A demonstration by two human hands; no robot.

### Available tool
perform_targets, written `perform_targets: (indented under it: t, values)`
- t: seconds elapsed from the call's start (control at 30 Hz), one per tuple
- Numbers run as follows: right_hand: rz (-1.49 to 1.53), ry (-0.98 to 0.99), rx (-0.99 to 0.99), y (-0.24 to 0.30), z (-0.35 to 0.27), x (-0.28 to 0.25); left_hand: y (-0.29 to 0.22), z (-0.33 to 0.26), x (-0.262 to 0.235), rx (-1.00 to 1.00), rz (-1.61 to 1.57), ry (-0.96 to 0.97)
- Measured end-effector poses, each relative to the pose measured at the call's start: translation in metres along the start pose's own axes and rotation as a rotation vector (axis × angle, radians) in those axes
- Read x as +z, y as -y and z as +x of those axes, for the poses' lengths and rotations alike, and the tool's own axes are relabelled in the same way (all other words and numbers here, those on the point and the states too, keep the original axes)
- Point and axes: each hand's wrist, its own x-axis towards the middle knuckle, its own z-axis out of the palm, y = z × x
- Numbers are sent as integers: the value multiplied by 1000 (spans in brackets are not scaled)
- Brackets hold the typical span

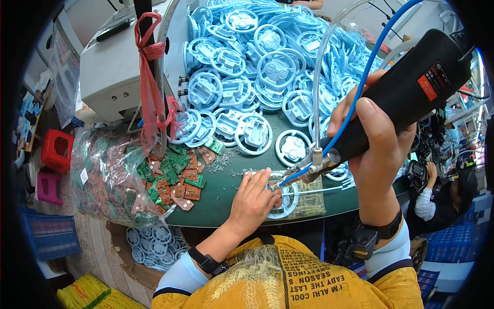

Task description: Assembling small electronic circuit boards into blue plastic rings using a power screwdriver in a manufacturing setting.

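My right hand (378,129) is wrapped round a black powered screwdriver (406,98), tilted with its metal nose down to the left. A blue hose (358,98) and a clear tube (317,77) run to that nose. Below the tip, a light-blue plastic toy steering wheel (292,208) lies at the near table edge, with a brown circuit board (278,202) in its middle. My left hand (252,201) holds the wheel's left side, fingers stretched forward and thumb close to the tip. The hand and the tool's nose hide part of the wheel.
A large heap of light-blue wheels (278,67) covers the table's far side. Small screws (222,160) and green and brown circuit boards (177,172) lie left, by a clear bag (103,175) and grey machine (126,62). Below stands a box of wheels (154,244).
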Motion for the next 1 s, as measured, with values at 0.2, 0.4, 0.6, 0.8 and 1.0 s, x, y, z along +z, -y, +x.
perform_targets:
  t: [0.2, 0.4, 0.6, 0.8, 1.0]
  values:
    - [12, -3, 5, 1, 0, 2, -1, 0, 0, -2, -18, -1]
    - [0, -2, -3, -1, 2, 5, 1, -1, 0, -13, -30, 17]
    - [-7, -18, 15, 17, 3, -1, 0, -1, 0, -16, -51, 20]
    - [71, -35, 98, 20, -9, 4, 1, -3, -1, -47, -63, 34]
    - [-42, -42, -48, 38, 13, -19, 0, -3, -1, -50, -63, 26]
